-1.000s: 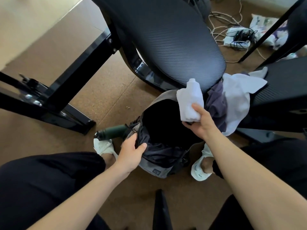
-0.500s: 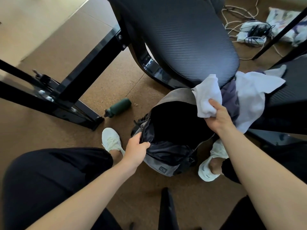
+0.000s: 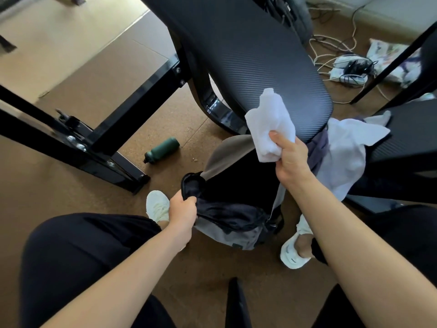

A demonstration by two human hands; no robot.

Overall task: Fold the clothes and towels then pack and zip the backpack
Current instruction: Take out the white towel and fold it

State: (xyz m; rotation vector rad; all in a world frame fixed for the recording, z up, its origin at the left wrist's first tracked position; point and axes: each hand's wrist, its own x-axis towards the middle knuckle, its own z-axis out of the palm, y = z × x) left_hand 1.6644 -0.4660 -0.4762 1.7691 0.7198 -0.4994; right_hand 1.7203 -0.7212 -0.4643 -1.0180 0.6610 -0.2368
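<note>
The inside of the one grey backpack (image 3: 227,235), open on the floor (image 3: 94,209) at centre frame, is too dark to make out, and one purple garment (image 3: 318,147) to its right is mostly hidden behind the right hand (image 3: 289,157) and one white garment (image 3: 345,157). The left hand (image 3: 183,210) grips the backpack's near-left rim with curled fingers, while the right hand pinches one folded white towel (image 3: 269,129) above the opening. One green bottle (image 3: 163,150) lies left of centre, and two white shoes (image 3: 157,204) flank the backpack.
</note>
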